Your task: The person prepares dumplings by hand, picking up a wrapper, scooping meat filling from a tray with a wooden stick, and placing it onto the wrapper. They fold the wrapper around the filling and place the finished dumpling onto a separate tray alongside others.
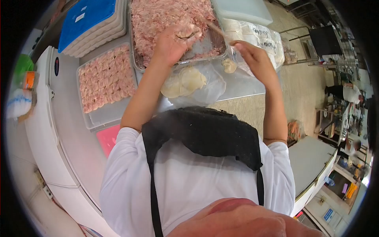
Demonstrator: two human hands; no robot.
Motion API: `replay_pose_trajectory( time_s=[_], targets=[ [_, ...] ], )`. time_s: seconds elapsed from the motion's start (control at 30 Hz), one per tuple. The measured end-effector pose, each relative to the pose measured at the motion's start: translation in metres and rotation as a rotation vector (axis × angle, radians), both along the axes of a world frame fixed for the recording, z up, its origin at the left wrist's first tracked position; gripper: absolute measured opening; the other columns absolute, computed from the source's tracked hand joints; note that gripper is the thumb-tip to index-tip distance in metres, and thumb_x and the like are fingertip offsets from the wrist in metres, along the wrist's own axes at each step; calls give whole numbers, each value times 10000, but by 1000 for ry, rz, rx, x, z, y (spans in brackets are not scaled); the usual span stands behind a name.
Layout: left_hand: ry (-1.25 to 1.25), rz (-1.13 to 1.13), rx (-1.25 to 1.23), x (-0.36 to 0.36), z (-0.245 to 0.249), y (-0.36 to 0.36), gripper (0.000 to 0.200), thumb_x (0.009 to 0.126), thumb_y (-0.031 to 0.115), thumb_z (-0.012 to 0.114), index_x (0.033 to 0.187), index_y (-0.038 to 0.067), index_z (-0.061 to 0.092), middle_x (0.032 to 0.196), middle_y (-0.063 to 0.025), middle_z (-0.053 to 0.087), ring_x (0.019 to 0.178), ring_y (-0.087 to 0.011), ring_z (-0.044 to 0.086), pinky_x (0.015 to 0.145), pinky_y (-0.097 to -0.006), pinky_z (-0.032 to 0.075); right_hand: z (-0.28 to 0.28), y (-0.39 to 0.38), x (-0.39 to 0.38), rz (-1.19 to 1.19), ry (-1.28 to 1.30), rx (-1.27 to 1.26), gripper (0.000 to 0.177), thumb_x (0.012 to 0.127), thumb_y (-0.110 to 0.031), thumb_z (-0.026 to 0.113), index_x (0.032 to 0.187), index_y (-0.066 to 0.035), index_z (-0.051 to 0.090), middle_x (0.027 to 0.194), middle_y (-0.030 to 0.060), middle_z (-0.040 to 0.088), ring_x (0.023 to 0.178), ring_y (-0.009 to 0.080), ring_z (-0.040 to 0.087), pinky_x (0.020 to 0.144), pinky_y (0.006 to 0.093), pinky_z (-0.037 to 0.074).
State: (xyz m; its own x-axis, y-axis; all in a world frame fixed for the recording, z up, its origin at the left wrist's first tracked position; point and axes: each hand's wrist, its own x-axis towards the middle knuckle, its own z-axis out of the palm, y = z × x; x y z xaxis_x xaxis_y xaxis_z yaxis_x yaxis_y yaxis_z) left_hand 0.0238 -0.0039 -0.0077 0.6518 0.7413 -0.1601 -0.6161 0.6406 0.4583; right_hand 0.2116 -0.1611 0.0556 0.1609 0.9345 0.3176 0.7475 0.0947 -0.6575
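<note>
My left hand (173, 45) is over the near part of a metal tray (189, 60) of minced meat (166, 15), its fingers curled around a piece of dough with meat (185, 32). To the right, my right hand (250, 55) grips a thin flat spatula (215, 28), whose tip points at the meat. Below the tray, a stack of pale round wrappers (185, 81) lies on a clear plastic bag (213, 85). A small loose wrapper (229, 65) sits between the bag and my right hand.
A tray of filled dumplings (106, 77) lies left, with stacked containers under a blue lid (89, 17) behind it. Wrapped packages (260, 39) and a translucent lid (248, 11) are at the right. A pink board (108, 138) lies near my left elbow. People (349, 94) are far right.
</note>
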Motion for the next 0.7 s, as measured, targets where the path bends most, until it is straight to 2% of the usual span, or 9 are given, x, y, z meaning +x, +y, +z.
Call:
replay_pose_trajectory(
  time_s=[0.1,0.13,0.23,0.33,0.37,0.43,0.53,0.6,0.7],
  targets=[
    [147,-125,236,-5,2,-4,537,819,17,609,1316,45,408,1159,-138,577,1087,-300,569,852,-426,512,0,1,27,-120,195,-472,356,979,-329,480,996,-23,661,599,-16,496,518,67,449,474,243,369],
    [199,-162,283,-5,7,-6,598,793,-34,624,1340,47,394,1146,-128,587,1071,-282,583,844,-399,520,-10,5,29,-100,272,-527,366,983,-341,466,997,-38,670,569,-35,432,470,45,355,440,211,292],
    [431,-126,763,1,15,-5,691,782,10,671,1393,68,355,1139,-101,592,986,-200,611,828,-329,518,-9,9,31,39,549,-579,366,982,-336,468,986,-28,666,563,-39,426,466,50,348,428,221,284],
    [688,-224,1047,-10,36,-4,768,771,41,705,1430,94,314,1070,-70,616,894,-138,612,799,-271,512,2,3,41,116,441,-510,354,968,-329,505,1047,-28,674,571,-45,408,506,45,341,460,222,283],
    [628,-266,1084,-9,33,-2,746,766,50,714,1412,90,343,1054,-67,624,889,-131,608,793,-268,512,6,2,42,145,390,-493,350,963,-324,521,1071,-29,675,575,-44,412,519,45,346,469,220,286],
    [501,-351,1158,-6,30,4,703,757,68,733,1376,81,400,1023,-61,639,878,-117,600,780,-260,512,13,-3,36,147,275,-477,335,942,-304,560,1107,-32,662,684,18,567,618,94,484,583,243,403],
    [720,-312,1245,-10,40,-4,564,748,82,746,1257,25,511,963,-55,658,851,-110,613,767,-257,509,8,-1,23,157,137,-458,356,921,-296,593,1153,-29,635,861,93,683,740,146,601,698,277,477],
    [828,-240,1256,-13,27,-3,452,760,95,742,1161,-7,560,923,-64,666,820,-110,617,730,-257,508,-1,0,20,159,88,-463,359,913,-298,601,1159,-39,631,935,127,698,779,181,633,729,304,488],
    [685,-312,1045,-9,4,9,390,769,131,742,1085,-36,588,886,-82,673,789,-118,622,665,-262,503,-7,11,23,123,-80,-400,312,899,-287,609,1125,-77,652,937,142,685,780,242,649,719,347,496]
  ],
)
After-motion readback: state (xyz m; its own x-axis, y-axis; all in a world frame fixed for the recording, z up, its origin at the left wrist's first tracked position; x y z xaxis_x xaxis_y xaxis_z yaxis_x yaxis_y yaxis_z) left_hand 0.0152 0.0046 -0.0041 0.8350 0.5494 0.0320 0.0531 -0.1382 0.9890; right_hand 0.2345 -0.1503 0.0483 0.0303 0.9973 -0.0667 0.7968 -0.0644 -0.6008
